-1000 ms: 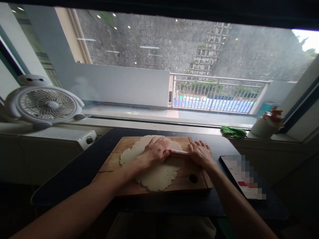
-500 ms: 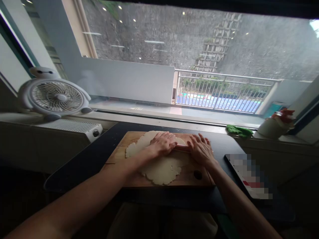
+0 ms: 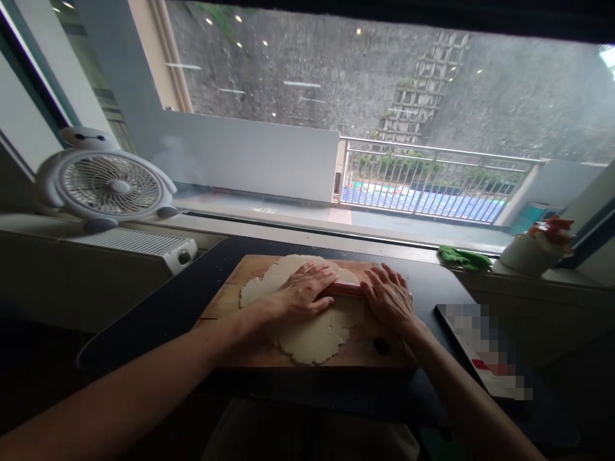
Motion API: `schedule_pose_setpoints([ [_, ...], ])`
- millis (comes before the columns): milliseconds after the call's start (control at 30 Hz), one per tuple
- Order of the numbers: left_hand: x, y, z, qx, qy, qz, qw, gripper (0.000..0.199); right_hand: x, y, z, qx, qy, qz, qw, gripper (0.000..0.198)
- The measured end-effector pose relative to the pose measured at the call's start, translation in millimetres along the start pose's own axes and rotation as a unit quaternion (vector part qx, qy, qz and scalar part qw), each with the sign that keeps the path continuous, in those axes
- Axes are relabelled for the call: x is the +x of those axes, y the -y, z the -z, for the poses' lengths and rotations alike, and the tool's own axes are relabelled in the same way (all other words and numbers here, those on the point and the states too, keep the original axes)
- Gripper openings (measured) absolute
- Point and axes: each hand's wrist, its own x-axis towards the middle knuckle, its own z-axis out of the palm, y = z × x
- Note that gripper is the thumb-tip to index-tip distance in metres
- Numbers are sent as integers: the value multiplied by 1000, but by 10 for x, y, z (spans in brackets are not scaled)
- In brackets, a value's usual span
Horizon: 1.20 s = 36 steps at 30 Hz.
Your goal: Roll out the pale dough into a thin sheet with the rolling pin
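A wide sheet of pale dough with a ragged edge lies flat on a wooden cutting board. Across the dough's right part lies a reddish rolling pin, mostly covered at both ends. My left hand lies flat over its left end, fingers stretched and thumb out to the side above the dough. On the right end rests my right hand, its fingers spread and pointing away from me. Neither hand wraps round the pin.
The board sits on a dark table. A blurred-out flat item lies to the right. On the window ledge are a green cloth and a pale container. A white fan stands at left.
My left hand has shifted slightly to the left and flattened, its thumb now spread out, showing more of the pin. My right hand stays at its end. The view has tilted slightly.
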Motion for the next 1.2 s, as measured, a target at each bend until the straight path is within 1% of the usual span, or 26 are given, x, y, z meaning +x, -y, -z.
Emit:
schedule_pose_setpoints([
  [67, -1, 45, 20, 5, 13, -14, 1000, 49, 70, -26, -11, 4, 12, -1, 1000, 44],
  [167, 239, 181, 4, 16, 37, 5, 999, 42, 391, -84, -78, 5, 20, -16, 1000, 41],
  [267, 554, 329, -46, 22, 72, 75, 994, 36, 738, -115, -142, 1, 17, -39, 999, 43],
  [333, 664, 386, -84, 22, 76, 116, 990, 36, 834, -107, -163, -3, 7, -41, 999, 44],
  [400, 643, 386, -110, 22, 61, 125, 990, 39, 768, -84, -163, -6, -3, -24, 1000, 44],
  [433, 585, 365, -113, 20, 48, 112, 992, 39, 684, -72, -153, -7, -5, -8, 1000, 43],
  [533, 309, 254, -67, 6, 2, 41, 999, 38, 369, -56, -91, -4, 12, 42, 999, 43],
  [600, 143, 189, -16, -3, -13, -5, 1000, 38, 241, -61, -49, 0, 35, 62, 998, 40],
  [633, 93, 172, 2, -4, -16, -17, 1000, 38, 227, -63, -39, 2, 45, 64, 997, 39],
  [700, 84, 179, 9, 3, -14, -16, 1000, 37, 307, -62, -47, 2, 60, 51, 997, 39],
  [767, 196, 243, -23, 19, -2, 18, 1000, 38, 504, -53, -90, -2, 69, 24, 997, 40],
  [900, 577, 459, -103, 31, 39, 129, 990, 37, 982, -23, -198, -11, 82, -22, 996, 35],
  [967, 691, 533, -126, 28, 46, 151, 987, 34, 1094, -9, -230, -13, 88, -30, 996, 37],
  [1000, 700, 546, -136, 26, 46, 153, 987, 34, 1089, -3, -237, -14, 90, -30, 995, 36],
  [1067, 617, 518, -160, 21, 36, 148, 988, 36, 952, 9, -232, -14, 91, -18, 996, 38],
  [1133, 432, 432, -179, 18, 12, 129, 991, 39, 696, 22, -202, -14, 91, 3, 996, 44],
  [1200, 230, 325, -176, 16, -8, 92, 996, 42, 430, 34, -153, -12, 95, 22, 995, 49],
])
